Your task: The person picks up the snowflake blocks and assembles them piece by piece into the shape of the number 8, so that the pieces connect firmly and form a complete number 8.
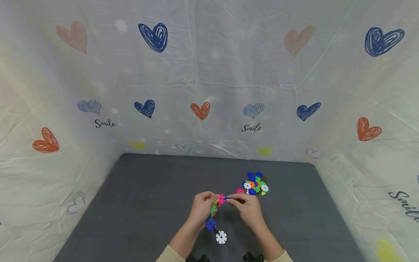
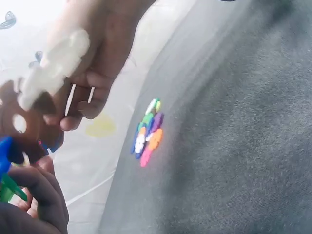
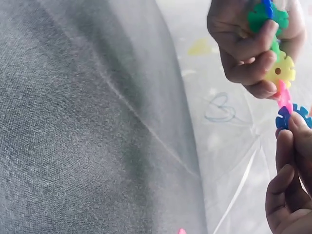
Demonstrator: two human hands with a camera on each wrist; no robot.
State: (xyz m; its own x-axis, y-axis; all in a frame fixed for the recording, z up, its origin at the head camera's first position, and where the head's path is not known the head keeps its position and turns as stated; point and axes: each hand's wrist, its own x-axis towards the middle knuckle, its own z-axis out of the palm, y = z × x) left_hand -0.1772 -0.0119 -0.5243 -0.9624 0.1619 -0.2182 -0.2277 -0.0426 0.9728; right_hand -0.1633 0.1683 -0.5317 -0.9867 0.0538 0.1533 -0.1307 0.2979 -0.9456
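Note:
A chain of interlocking snowflake discs hangs from my left hand point(image 1: 200, 209), which grips it partway along. Its lower part shows a blue disc point(image 1: 210, 224) and a white disc point(image 1: 221, 237), with a brown disc point(image 2: 35, 114) between them. Higher up come a green disc point(image 3: 281, 18), a yellow disc point(image 3: 287, 66) and a pink disc point(image 3: 284, 97). My right hand point(image 1: 251, 210) pinches another blue disc point(image 3: 283, 120) between thumb and forefinger. Its edge meets the pink disc at the chain's upper end.
A loose pile of snowflake discs point(image 1: 257, 185) in several colours lies on the dark grey table point(image 1: 157, 189), just beyond my right hand. One pink disc point(image 1: 240, 190) sits at its near left edge. A pale cloth point(image 1: 222, 69) with printed hearts hangs behind and beside the table.

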